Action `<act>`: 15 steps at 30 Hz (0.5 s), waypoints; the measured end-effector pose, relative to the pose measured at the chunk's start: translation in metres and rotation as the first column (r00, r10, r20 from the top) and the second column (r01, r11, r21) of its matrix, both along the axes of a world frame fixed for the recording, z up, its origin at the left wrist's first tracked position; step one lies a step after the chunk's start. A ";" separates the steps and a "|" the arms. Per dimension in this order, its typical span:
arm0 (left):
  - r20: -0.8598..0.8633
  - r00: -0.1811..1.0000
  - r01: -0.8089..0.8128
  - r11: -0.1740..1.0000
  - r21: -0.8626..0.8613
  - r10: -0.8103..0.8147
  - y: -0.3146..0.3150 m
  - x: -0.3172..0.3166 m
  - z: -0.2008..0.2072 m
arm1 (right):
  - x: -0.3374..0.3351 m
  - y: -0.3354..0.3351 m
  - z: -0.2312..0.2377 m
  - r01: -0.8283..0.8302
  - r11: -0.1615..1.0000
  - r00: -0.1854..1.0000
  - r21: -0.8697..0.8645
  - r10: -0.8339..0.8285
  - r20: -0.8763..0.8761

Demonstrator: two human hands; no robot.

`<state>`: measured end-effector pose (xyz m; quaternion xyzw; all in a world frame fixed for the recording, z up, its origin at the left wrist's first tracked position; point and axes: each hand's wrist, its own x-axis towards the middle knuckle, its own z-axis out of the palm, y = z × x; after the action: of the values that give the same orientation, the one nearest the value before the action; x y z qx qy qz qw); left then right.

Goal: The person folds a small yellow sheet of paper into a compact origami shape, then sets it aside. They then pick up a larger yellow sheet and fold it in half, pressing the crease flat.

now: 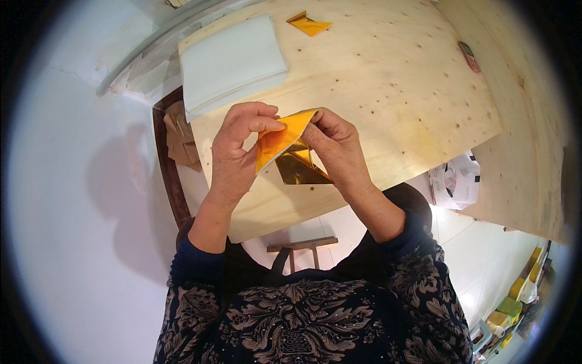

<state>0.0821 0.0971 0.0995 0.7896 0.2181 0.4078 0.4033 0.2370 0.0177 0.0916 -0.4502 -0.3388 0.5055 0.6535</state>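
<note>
Between my two hands is a partly folded sheet of gold foil paper, held above the near part of the wooden table. An orange-yellow face of it is turned up, and a shiny dark-gold part hangs below. My left hand is closed on the paper's left side, its thumb and fingers at the fold. With thumb and fingers, my right hand pinches the upper right corner. Some fingertips are hidden behind the paper. Farther off lies a folded gold paper piece.
A stack of white sheets lies at the table's far left. The plywood table carries a small red-and-dark object at the right. A white bag is at the right edge, and brown paper sits beside the left edge.
</note>
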 end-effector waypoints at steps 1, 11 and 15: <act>-0.009 1.000 -0.014 1.000 0.000 0.014 0.000 -0.001 0.001 | 0.001 0.000 0.000 -0.005 1.000 1.000 -0.001 0.005 -0.008; 0.109 0.994 0.023 0.988 -0.152 -0.007 -0.001 -0.005 0.004 | -0.001 -0.002 0.008 0.107 0.994 0.994 0.014 -0.107 0.006; 0.148 0.989 0.069 0.964 -0.255 -0.032 0.001 -0.007 0.003 | 0.000 -0.003 0.010 0.097 0.995 0.995 0.025 -0.097 -0.008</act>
<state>0.0748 0.0977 0.1028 0.7042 0.2200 0.4205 0.5280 0.2375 0.0145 0.1019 -0.4560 -0.3210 0.4702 0.6840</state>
